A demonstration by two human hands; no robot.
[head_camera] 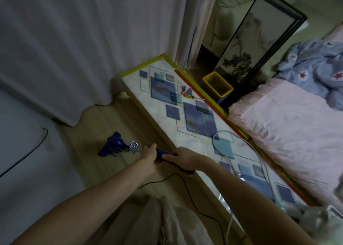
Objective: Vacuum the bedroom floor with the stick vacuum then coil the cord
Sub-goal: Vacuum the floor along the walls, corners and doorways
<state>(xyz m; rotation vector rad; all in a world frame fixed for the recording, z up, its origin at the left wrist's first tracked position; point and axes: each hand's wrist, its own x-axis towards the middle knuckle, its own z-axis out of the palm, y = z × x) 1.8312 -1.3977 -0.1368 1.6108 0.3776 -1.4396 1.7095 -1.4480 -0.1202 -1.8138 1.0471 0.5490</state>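
The purple stick vacuum stands on the beige floor strip between the curtain and a long low table. Its head points away from me toward the curtain. My left hand grips the upper part of the wand. Just behind it, my right hand grips the purple handle. The black cord runs from the handle end down across the floor toward me. Another stretch of black cord lies on the pale surface at the left.
A long table with a blue-patterned top runs along the bed; a screwdriver and white cables lie on it. A grey curtain hangs to the floor. A yellow-rimmed bin and a folding screen stand behind.
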